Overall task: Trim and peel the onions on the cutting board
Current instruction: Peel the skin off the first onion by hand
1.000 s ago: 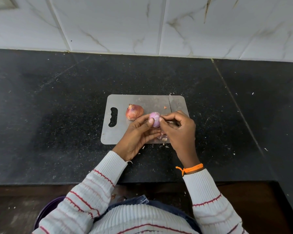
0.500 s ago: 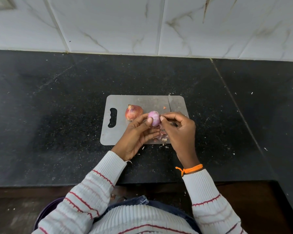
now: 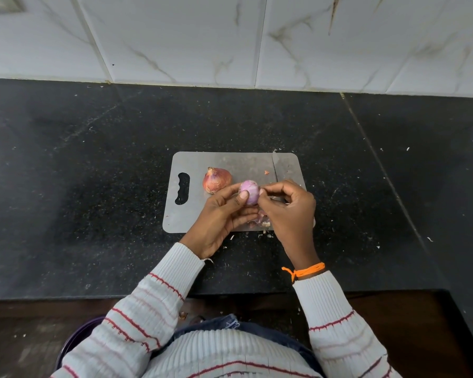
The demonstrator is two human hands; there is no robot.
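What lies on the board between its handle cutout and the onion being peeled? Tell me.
In the head view, one unpeeled onion lies on the cutting board between the cutout and the held peeled onion.

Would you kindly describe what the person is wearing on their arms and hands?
Both arms wear ribbed white knit sleeves with thin red stripes, the left sleeve and right sleeve alike. An orange thread wristband, knotted, circles the right wrist. The left hand and right hand are bare, without gloves.
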